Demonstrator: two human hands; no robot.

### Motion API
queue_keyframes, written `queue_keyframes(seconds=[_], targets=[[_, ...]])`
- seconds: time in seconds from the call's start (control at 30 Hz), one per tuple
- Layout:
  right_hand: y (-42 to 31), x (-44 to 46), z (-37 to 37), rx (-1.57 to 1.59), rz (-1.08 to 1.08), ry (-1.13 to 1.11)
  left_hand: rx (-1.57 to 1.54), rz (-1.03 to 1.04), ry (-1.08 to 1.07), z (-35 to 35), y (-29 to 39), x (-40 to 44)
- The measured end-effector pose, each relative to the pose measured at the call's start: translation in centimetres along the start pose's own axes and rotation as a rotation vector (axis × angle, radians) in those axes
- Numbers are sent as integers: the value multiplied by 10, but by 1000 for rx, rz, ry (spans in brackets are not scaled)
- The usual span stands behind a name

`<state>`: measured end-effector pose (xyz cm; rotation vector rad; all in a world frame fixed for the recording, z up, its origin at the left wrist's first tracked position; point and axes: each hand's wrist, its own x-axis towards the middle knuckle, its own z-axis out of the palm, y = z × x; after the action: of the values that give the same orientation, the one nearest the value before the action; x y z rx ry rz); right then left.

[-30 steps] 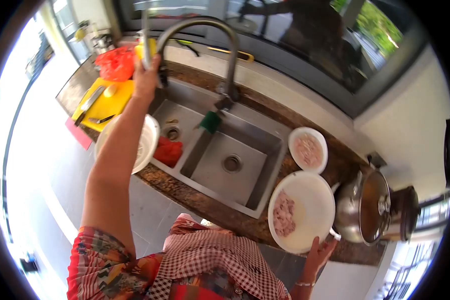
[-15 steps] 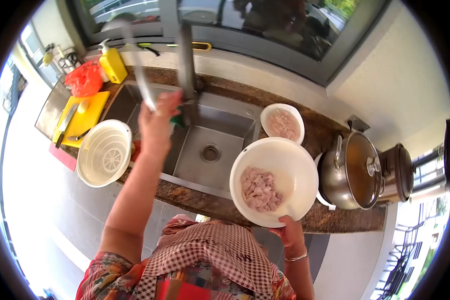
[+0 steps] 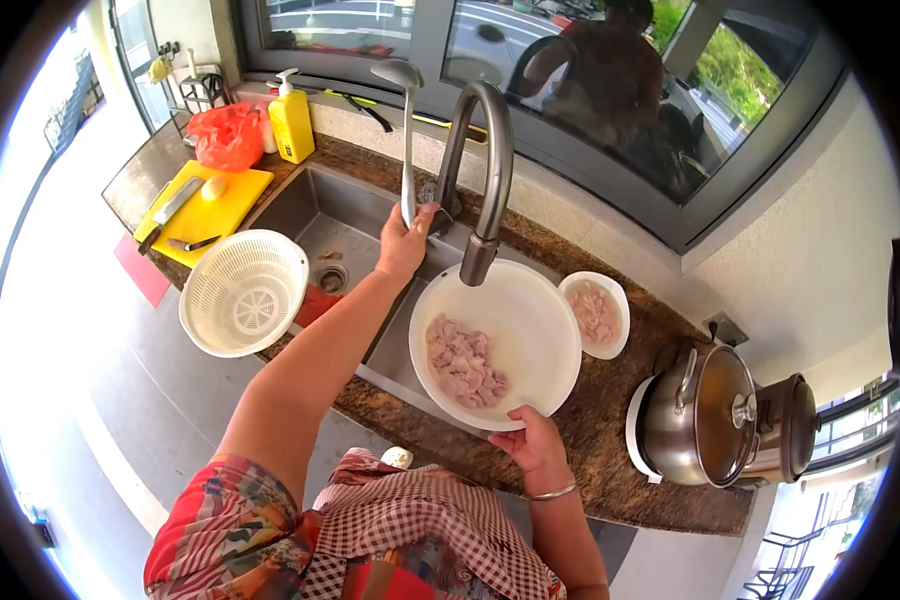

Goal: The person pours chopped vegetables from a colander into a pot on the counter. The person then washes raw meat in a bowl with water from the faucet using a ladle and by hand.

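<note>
My left hand [image 3: 407, 245] is closed around the lower handle of a metal ladle [image 3: 408, 140], held upright with its bowl at the top. That hand is right beside the base of the curved tap [image 3: 495, 150]; whether its fingers touch the tap I cannot tell. My right hand [image 3: 532, 440] grips the near rim of a large white bowl [image 3: 535, 340]. Pieces of pale pink raw meat [image 3: 465, 362] lie in the left part of that bowl. The bowl is over the right basin of the sink, with the tap spout above its far side.
A white colander [image 3: 245, 295] stands left of the sink [image 3: 345, 225]. Behind it, a yellow cutting board [image 3: 232, 205] carries knives and a round pale item. A smaller white bowl [image 3: 618, 345] of meat and a lidded steel pot [image 3: 670, 435] are to the right.
The white bowl has moved left over the sink, with my right hand still on its rim. My left hand and the ladle, blurred before, are now steady by the tap.
</note>
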<state>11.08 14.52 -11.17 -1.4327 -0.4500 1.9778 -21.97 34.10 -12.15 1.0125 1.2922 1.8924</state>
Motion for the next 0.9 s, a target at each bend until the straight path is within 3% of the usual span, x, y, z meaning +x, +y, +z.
queue_keyframes(seconds=[0.1,0.23,0.37,0.47,0.5,0.6,0.73,0.8,0.9], targets=[[-10,-2,13,-30,-6,2,146,-133,61,13,-14,17],[-10,8,16,-29,-30,-18,201,9,45,11,-28,23],[-9,13,27,-22,-21,30,194,-69,-60,-13,-26,12],[-8,29,26,-40,22,16,304,-73,-23,-31,-23,-1],[-5,40,22,-19,40,4,346,-98,13,-34,-5,-14],[-2,59,22,18,23,-25,34,-264,19,-59,38,-65],[-1,74,26,7,-9,-24,419,-374,-34,-117,98,-144],[-3,76,31,-21,-52,-18,659,-224,-114,-146,113,-181],[1,94,26,-22,-48,-6,737,-442,-224,-165,155,-226]])
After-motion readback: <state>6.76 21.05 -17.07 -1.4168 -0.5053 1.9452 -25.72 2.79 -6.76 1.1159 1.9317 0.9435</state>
